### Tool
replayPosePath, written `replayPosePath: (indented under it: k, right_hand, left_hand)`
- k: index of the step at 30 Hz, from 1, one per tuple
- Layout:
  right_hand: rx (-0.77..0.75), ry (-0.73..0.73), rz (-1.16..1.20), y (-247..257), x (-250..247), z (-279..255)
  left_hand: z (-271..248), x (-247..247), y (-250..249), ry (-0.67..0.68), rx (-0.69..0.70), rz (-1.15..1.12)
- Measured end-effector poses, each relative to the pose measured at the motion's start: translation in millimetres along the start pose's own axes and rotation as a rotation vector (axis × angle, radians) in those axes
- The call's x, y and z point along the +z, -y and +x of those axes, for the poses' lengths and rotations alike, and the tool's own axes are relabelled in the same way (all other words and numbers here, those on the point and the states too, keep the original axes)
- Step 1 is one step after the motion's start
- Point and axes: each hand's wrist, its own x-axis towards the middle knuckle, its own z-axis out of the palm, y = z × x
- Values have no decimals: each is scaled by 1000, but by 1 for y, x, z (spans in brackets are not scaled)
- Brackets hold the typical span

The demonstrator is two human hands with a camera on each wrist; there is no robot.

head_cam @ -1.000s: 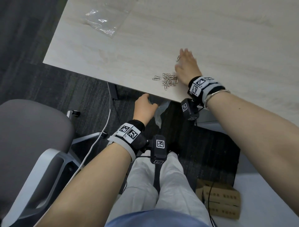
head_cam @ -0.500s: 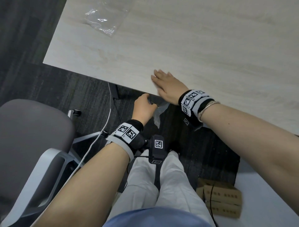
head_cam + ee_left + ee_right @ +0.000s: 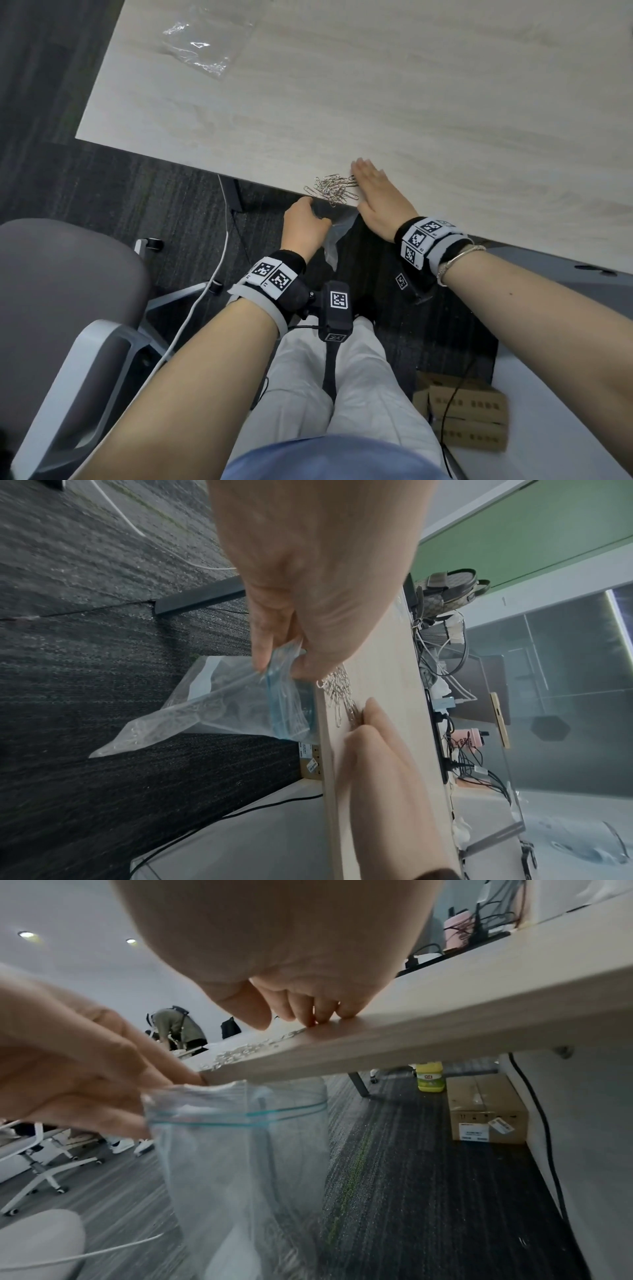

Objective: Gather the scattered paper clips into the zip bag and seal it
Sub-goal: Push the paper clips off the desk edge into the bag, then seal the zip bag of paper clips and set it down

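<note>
A pile of silver paper clips (image 3: 331, 190) lies at the very front edge of the pale wooden table (image 3: 376, 85). My left hand (image 3: 303, 228) pinches the blue-striped mouth of a clear zip bag (image 3: 240, 696) just below that edge, so the bag (image 3: 240, 1150) hangs under the clips (image 3: 337, 693). My right hand (image 3: 375, 192) lies flat on the tabletop with straight fingers right beside the pile, fingertips (image 3: 308, 1012) resting on the wood by the clips (image 3: 246, 1049).
A second clear plastic bag (image 3: 197, 46) lies at the table's far left. A grey office chair (image 3: 65, 298) stands at my left, a white cable (image 3: 205, 291) runs over the carpet, and cardboard boxes (image 3: 466, 418) sit on the floor under the table.
My right hand swept left to the table edge half a second ago and covered the clips; now it lies to the right of the pile, which sits closer to the edge. My left hand kept its place.
</note>
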Motion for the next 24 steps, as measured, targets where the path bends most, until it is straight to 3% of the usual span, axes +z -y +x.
replayPosePath:
  k: [9,15,20,24]
  right_hand:
    - [-74,49,-19,31,32,-23]
    - [-128,11,143,38,34,-35]
    - [-25,-42,136,34,20,-7]
    - [-56,9,64,39,14,21]
  left_hand:
    - [-5,3,-4,-6,18,42]
    - [-3,2,-1,9,-2,9]
    - [-3,-4,0,-6,-16,-26]
    - [0,-11,3,-27,-35,-12]
